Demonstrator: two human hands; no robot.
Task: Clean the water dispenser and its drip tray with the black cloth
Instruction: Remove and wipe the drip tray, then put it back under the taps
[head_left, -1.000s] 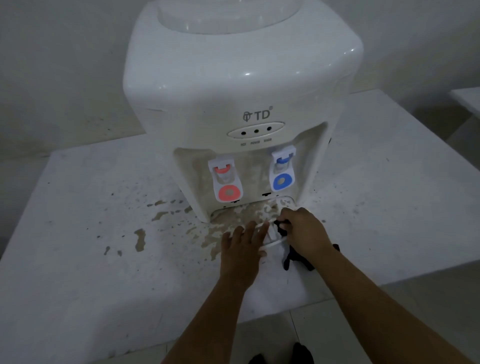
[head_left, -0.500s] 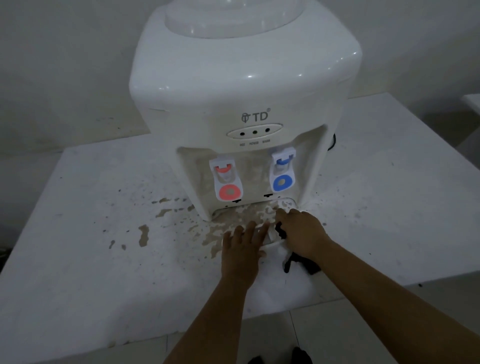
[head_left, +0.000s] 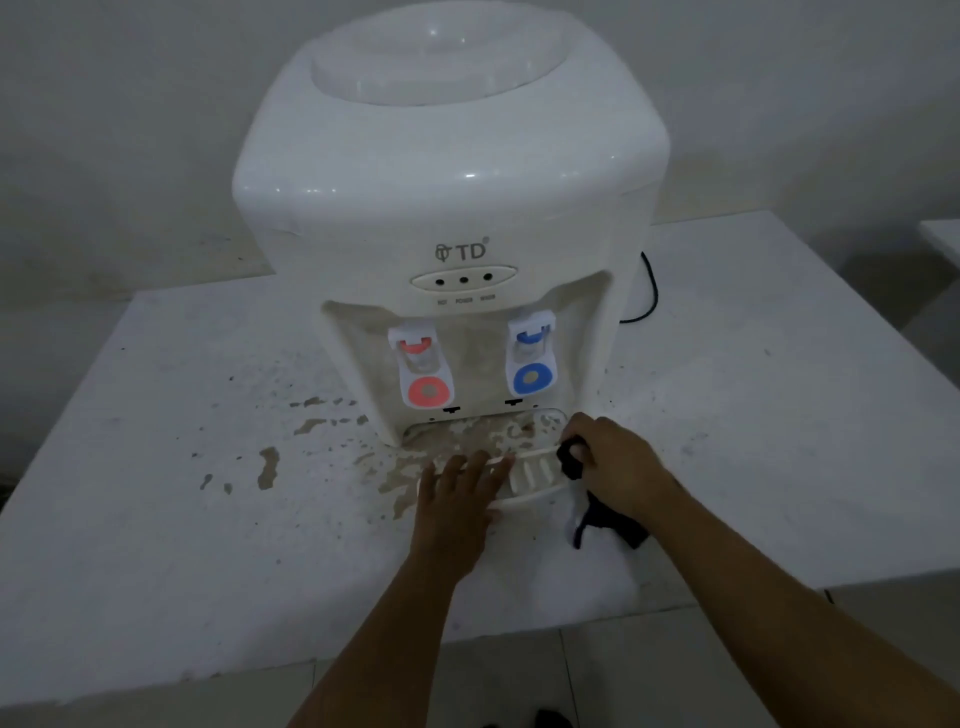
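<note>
A person's right hand (head_left: 613, 462) is closed around a bunched black cloth (head_left: 571, 460), pressing it against the right end of the drip tray (head_left: 535, 475); a loose tail of the same cloth hangs out from under the wrist and lies on the tabletop just in front of the tray. The left hand (head_left: 457, 499) lies flat and open, fingers spread over the tray's left half, holding nothing. The slotted white tray sits at the foot of the water dispenser (head_left: 447, 208), pulled partly forward from its recess, its back portion blotched with brownish residue.

The dispenser, a white countertop unit marked "TD", stands toward the rear of a white table (head_left: 156, 545). In its front recess, above the tray, a red tap (head_left: 426, 382) hangs on the left and a blue tap (head_left: 532, 366) on the right, beneath a panel of three small indicator lights. The recess wall behind the taps is streaked with grime. Brown splashes and flecks (head_left: 270, 465) mark the tabletop left of the dispenser's base, thickest close to the tray; finer specks scatter to its right. A black cord (head_left: 649, 291) loops out from behind the dispenser's right side. A plain pale wall rises behind the dispenser, and light floor tiles show in front of the table's near edge. The room is dimly lit.
</note>
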